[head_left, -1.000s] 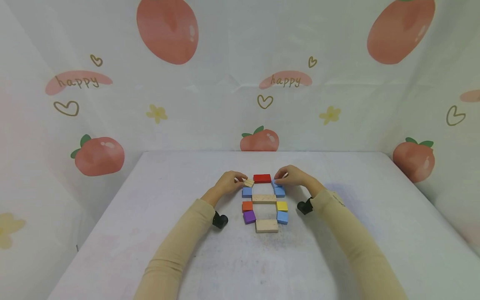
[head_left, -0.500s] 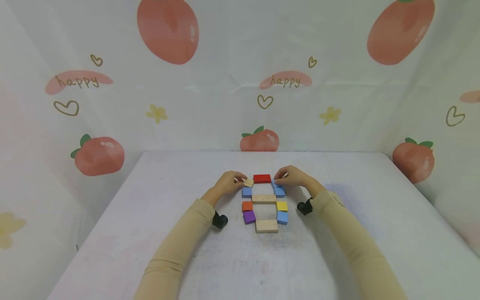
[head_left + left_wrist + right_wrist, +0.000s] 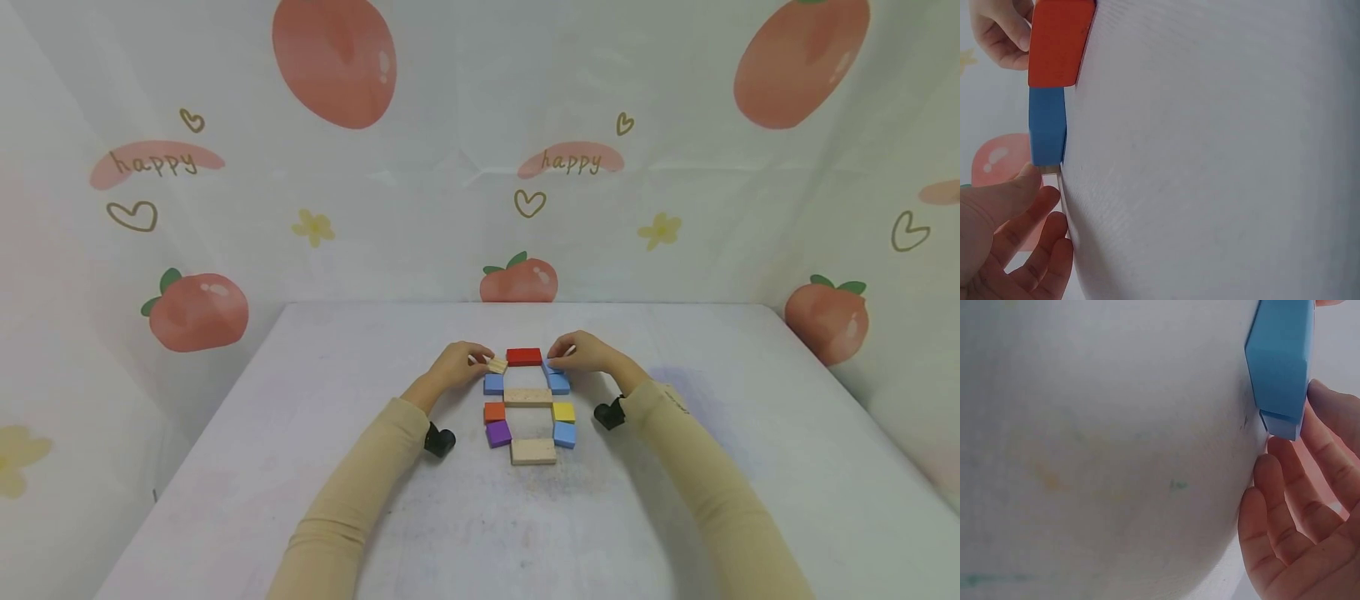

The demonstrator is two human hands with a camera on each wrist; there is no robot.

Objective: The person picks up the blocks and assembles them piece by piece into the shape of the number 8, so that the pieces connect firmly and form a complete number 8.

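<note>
At the far left corner of a flat block layout, my left hand (image 3: 456, 365) pinches a small plain wooden block (image 3: 497, 366) between thumb and fingers. In the left wrist view that wooden block (image 3: 1050, 169) is mostly hidden behind a blue block (image 3: 1047, 125). Across from it, my right hand (image 3: 583, 352) has thumb and fingertips on a small blue block (image 3: 553, 365); in the right wrist view its end (image 3: 1282, 425) peeks out behind a nearer blue block (image 3: 1279, 369). Between the two hands lies a red block (image 3: 524, 357).
Nearer along the layout lie a blue block (image 3: 493, 384), a long wooden block (image 3: 528, 398), an orange block (image 3: 495, 412), a yellow block (image 3: 564, 412), a purple block (image 3: 498, 433) and a front wooden block (image 3: 533, 452). All lie on the white tabletop (image 3: 337, 358).
</note>
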